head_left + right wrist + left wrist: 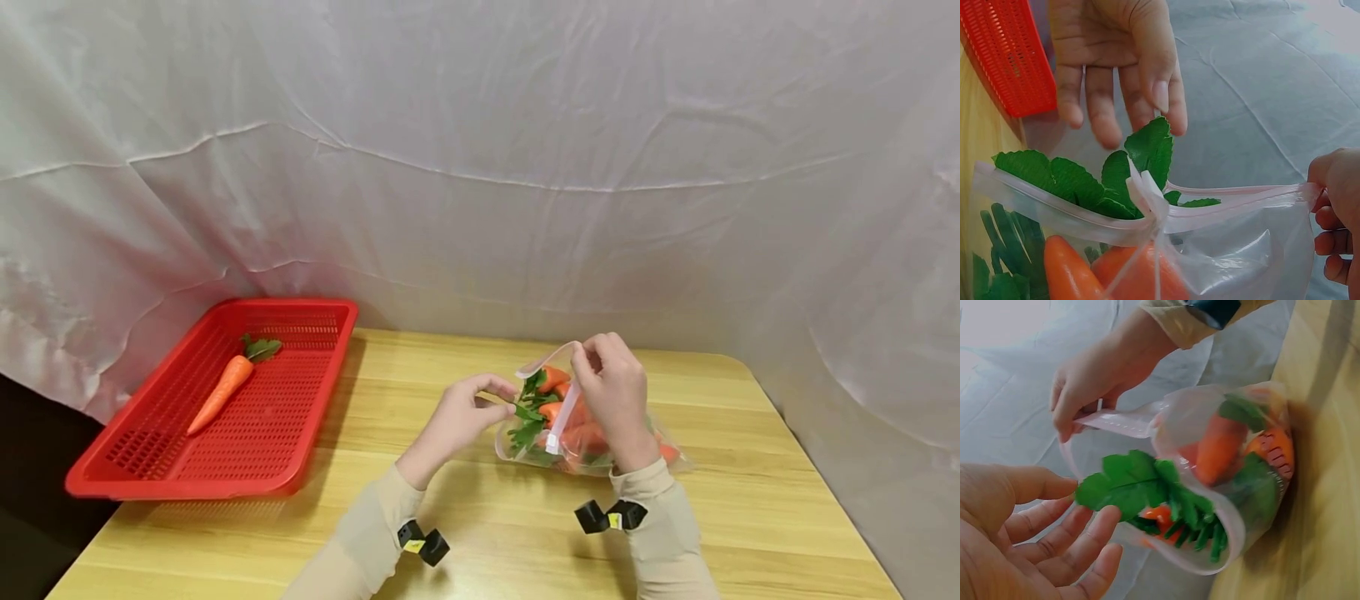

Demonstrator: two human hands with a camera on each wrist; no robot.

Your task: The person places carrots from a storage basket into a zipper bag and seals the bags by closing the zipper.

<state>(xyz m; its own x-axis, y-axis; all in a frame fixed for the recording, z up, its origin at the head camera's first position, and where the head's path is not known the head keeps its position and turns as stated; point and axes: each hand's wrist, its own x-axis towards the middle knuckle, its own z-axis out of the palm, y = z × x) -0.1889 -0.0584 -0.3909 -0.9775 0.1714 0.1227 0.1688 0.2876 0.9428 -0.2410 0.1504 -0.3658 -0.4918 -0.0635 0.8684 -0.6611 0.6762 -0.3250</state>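
Note:
A clear zip bag (600, 454) with a pale pink zip edge lies on the table, its mouth toward the left. Inside are several orange carrots (1066, 269) with green tops. My right hand (617, 392) pinches the bag's rim at the upper side and holds the mouth apart. At the mouth, my left hand (467, 417) has its fingers loosely spread, thumb tip and fingertips right at a green leaf (1124, 481) that sticks out of the bag. The white zip slider (552, 443) sits along the near strip of the mouth.
To the left stands a red perforated basket (322, 408) with one carrot (225, 390) and its green top inside. The wooden table (390, 367) ends at a pale curtain (480, 250) behind. A camera is strapped to each wrist.

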